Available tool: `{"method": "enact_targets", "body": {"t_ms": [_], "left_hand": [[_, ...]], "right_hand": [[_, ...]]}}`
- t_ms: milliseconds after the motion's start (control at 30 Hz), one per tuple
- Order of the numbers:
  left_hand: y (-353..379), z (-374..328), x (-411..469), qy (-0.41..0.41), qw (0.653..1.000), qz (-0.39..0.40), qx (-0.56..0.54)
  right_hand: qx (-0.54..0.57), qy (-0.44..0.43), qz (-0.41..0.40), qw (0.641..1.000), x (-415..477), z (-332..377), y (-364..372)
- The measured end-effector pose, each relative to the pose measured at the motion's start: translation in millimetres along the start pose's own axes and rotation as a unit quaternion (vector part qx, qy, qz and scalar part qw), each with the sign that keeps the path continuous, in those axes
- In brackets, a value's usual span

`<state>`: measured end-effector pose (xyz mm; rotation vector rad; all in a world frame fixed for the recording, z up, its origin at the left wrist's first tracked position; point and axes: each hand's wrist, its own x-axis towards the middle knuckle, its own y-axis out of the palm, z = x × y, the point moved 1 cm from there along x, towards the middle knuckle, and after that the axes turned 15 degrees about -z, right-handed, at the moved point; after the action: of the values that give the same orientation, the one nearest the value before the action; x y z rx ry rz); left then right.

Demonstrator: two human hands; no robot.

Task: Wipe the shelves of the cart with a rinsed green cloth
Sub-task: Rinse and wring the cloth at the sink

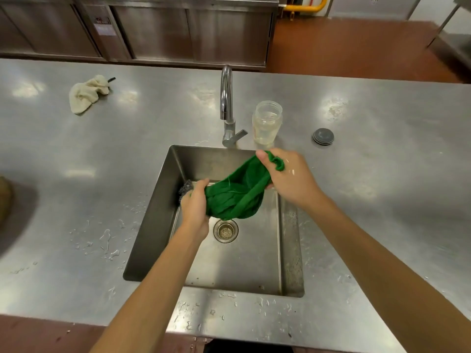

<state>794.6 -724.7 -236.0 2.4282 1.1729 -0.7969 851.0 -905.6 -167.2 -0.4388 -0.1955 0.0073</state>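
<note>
A wet green cloth (235,196) hangs bunched over the steel sink (290,250), stretched between both my hands. My left hand (195,208) grips its lower left end, fingers curled round the fabric. My right hand (290,174) grips the upper right end, with the thumb pressed over a fold and a bit of cloth sticking out past it. The cloth sags above the round drain strainer (226,231). No water runs from the curved tap (226,108). No cart is in view.
A clear plastic jar (267,122) stands right of the tap, and a grey round lid (323,136) lies further right. A beige rag (88,94) lies at the far left of the wet steel counter (102,174). A steel scourer (185,188) sits in the sink behind my left hand.
</note>
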Motion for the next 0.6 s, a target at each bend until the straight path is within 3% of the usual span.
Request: {"method": "enact_targets", "body": {"t_ms": [133,333,433,533,600], "left_hand": [[-22.3,22.4,3.9,-0.039,0.996,0.034,0.071],[-39.2,28.4,-6.0,0.161,0.969,0.114,0.148],[-39.6,31.0,-6.2,0.184,0.95,0.137,0.213],[-36.0,30.4,-9.3,0.158,0.943,0.103,0.274],[-36.2,32.1,-11.2,0.228,0.93,0.146,0.248]], "right_hand": [[0.007,-0.083,-0.005,0.996,-1.8,38.6,1.5],[0.068,-0.117,-0.044,0.99,4.9,85.2,6.8],[0.115,-0.117,-0.071,0.984,10.8,105.7,2.4],[0.165,-0.105,-0.107,0.975,20.1,125.2,-9.0],[0.183,-0.105,-0.106,0.972,23.2,131.8,-15.3]]}}
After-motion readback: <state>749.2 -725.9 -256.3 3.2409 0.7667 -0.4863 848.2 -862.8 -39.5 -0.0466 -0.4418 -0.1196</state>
